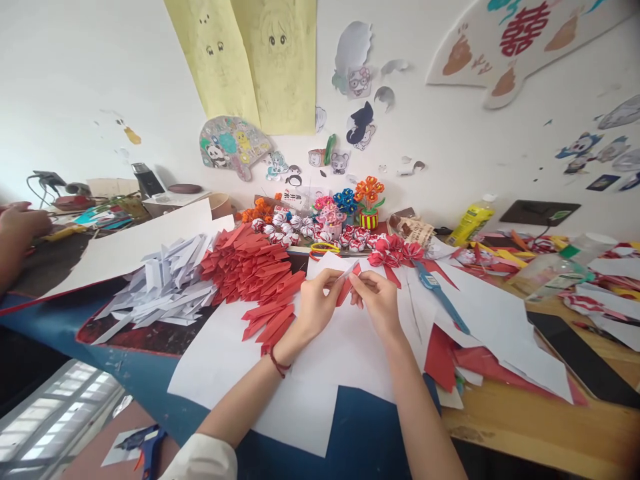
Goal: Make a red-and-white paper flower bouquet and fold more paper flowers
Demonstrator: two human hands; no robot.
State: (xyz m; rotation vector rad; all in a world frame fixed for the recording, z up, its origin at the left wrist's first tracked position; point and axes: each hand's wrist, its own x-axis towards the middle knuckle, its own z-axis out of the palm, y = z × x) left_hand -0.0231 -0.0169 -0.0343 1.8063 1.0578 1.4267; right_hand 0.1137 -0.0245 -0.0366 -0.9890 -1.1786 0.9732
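Observation:
Both hands meet over white paper sheets (310, 413) at the middle of the table. My left hand (320, 297) is closed on a small folded paper piece (344, 291), red with a white part at its top. From the other side, my right hand (374, 293) pinches the same piece. Just left of my left hand spreads a heap of folded red paper strips (250, 270). Beyond it lies a pile of folded white paper strips (167, 283). Red and white paper balls (385, 253) sit behind my hands.
A blue utility knife (440, 297) lies on white sheets to the right, near a black phone (585, 357). Bottles (470, 220) and paper scraps stand farther right. Flower ornaments (369, 200) line the wall. Another person's hand (23, 223) is at far left. A glue gun (151, 450) lies low on the left.

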